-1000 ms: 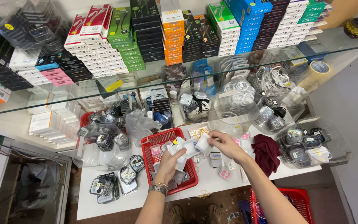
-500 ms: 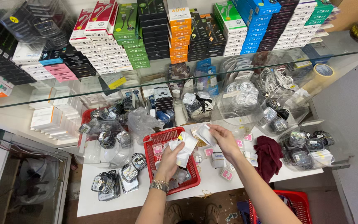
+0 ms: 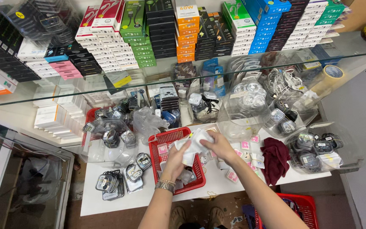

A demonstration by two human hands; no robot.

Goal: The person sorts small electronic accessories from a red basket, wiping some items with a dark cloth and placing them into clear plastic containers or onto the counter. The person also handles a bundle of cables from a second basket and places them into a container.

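Observation:
My left hand (image 3: 175,161) and my right hand (image 3: 219,145) both grip a small white plastic packet (image 3: 195,144), held just above a red plastic basket (image 3: 157,145) on a white table. A metal watch sits on my left wrist. The basket holds a few small packets, partly hidden under my hands. Small pink and white packets (image 3: 246,154) lie on the table right of my right hand.
A dark red cloth (image 3: 275,157) lies to the right. Clear bags of round black cases (image 3: 115,180) sit at left and clear boxes (image 3: 314,148) at right. A glass shelf (image 3: 217,72) with stacked coloured boxes runs above. Another red basket (image 3: 305,208) stands on the floor.
My hands have come together over the red basket and now both hold the white packet, which has shifted slightly right and up. The view moved a little closer.

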